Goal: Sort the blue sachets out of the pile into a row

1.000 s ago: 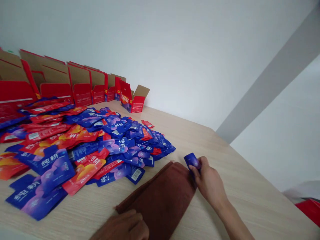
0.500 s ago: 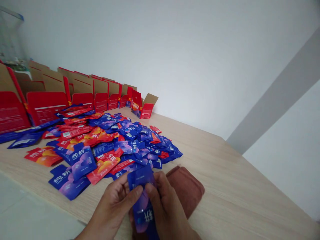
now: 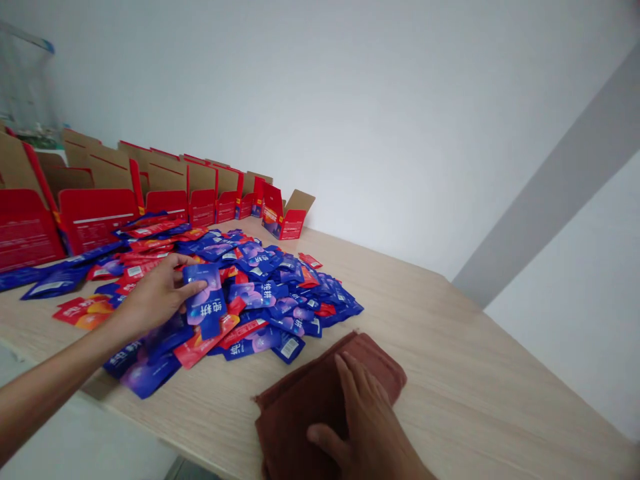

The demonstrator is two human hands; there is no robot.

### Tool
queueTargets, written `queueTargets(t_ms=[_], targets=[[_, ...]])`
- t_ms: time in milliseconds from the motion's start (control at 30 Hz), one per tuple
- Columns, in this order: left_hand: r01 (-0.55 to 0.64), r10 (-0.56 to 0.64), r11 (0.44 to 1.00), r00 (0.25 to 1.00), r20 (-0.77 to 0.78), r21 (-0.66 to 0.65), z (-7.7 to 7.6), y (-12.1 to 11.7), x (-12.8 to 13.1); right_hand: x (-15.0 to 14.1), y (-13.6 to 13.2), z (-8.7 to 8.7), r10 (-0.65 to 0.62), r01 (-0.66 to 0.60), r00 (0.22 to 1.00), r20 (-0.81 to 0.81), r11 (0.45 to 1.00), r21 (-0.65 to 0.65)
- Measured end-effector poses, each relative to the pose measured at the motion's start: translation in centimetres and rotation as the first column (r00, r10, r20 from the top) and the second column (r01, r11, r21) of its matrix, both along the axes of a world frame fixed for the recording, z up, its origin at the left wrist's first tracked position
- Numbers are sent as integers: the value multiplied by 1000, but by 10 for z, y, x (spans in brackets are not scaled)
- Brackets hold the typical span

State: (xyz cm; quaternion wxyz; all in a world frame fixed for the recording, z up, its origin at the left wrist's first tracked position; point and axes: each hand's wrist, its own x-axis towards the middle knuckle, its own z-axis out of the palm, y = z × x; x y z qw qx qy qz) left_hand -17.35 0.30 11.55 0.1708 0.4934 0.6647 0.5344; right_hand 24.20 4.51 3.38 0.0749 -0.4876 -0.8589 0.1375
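Observation:
Over the heap of blue and red sachets (image 3: pixel 267 290), my left hand (image 3: pixel 163 293) pinches one blue sachet (image 3: pixel 205 300) between thumb and fingers, its printed face turned toward me. My right hand (image 3: pixel 367 420) rests on a folded brown cloth (image 3: pixel 300 427) at the front of the table, fingers stretched out and thumb apart. Nothing shows in the right hand's grasp. Part of the cloth is hidden under that hand.
Open red cardboard boxes (image 3: pixel 100 213) stand in a row along the back left. Another open box (image 3: pixel 290 217) sits apart at the row's right end. The pale wooden table (image 3: pixel 450 360) meets a white wall (image 3: pixel 375 133), and its front edge runs along the lower left.
Both hands held a blue sachet over the cloth before. My left hand has since moved left and up over the heap with a sachet, while my right hand has let go and lies on the cloth.

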Motion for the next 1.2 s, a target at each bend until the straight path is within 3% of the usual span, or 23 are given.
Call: queueTargets(t_ms=[67, 167, 267, 367, 533, 733, 933, 1067, 1200], targets=[[-37, 28, 996, 994, -104, -86, -6, 7, -14, 4, 2, -1, -125, 124, 991, 48, 992, 21], [-126, 75, 977, 959, -273, -175, -18, 16, -29, 0, 5, 9, -207, 209, 974, 88, 978, -5], [-231, 123, 957, 871, -476, -175, -27, 23, -35, -7, 8, 28, -227, 234, 968, 104, 971, -54], [-226, 87, 955, 832, -548, -191, -34, 28, -34, -11, 10, 44, -229, 247, 962, 148, 962, -116], [-228, 71, 961, 751, -656, -158, -53, 34, -32, -12, 8, 48, -209, 218, 975, 71, 963, -161], [-99, 118, 993, 713, -691, 68, -68, 24, -17, -15, 3, 21, -185, 166, 964, -190, 980, -111], [-48, 164, 981, 720, -675, 188, -72, 19, -3, 0, 11, -26, -90, 109, 902, -422, 994, 21], [39, 171, 958, 720, -673, 284, -73, 18, -1, 8, 13, -57, -88, 196, 883, -460, 962, 192], [119, 159, 930, 724, -671, 348, -72, 15, 1, 15, 11, -73, -115, 252, 901, -419, 924, 289]])
